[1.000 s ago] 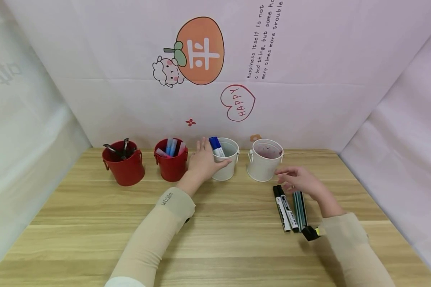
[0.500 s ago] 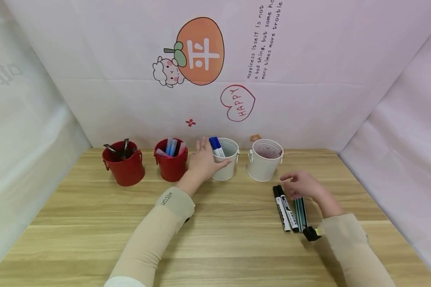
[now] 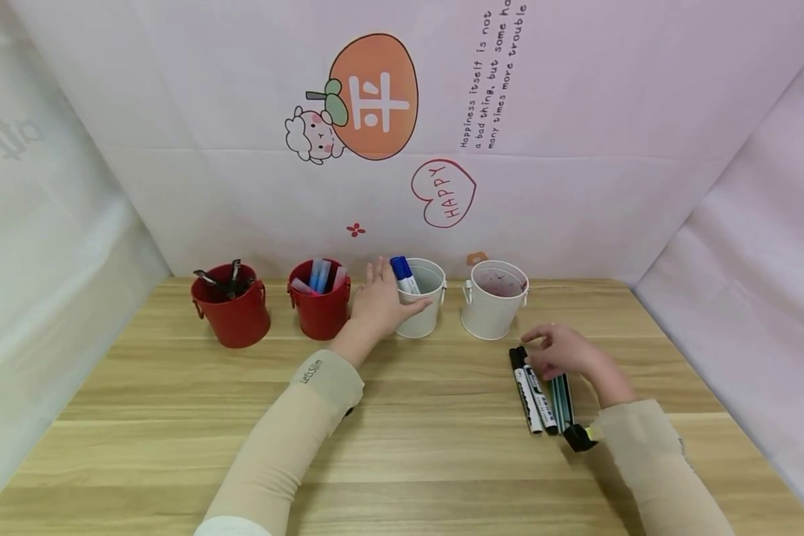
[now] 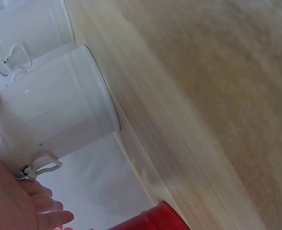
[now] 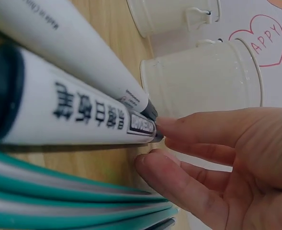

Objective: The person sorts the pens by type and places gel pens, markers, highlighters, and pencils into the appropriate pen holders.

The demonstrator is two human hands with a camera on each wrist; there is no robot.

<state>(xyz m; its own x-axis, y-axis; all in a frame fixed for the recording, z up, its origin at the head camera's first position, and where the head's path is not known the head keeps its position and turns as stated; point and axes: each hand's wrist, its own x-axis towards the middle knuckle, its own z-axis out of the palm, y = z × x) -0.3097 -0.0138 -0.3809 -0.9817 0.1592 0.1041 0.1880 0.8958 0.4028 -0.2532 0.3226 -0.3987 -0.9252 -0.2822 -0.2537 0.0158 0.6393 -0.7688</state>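
Note:
My left hand rests against the left white bucket, fingers extended along its left side and thumb across its front. Blue-capped markers lean inside that bucket. In the left wrist view, the fingers lie beside the bucket's wire handle. My right hand is at the capped ends of two black-and-white markers on the table. In the right wrist view, one fingertip meets a marker's black cap, while a gap separates it from the lower digit. Green striped pencils lie alongside, partly under the hand.
Right of the held bucket stands another white bucket, its inside stained. On the left are a red bucket with brushes and a red bucket with pastel-coloured pens. A printed cloth hangs behind the wooden table.
My right hand has come down from beside the right white bucket to the capped ends of the black-and-white markers. The left hand has stayed at its bucket.

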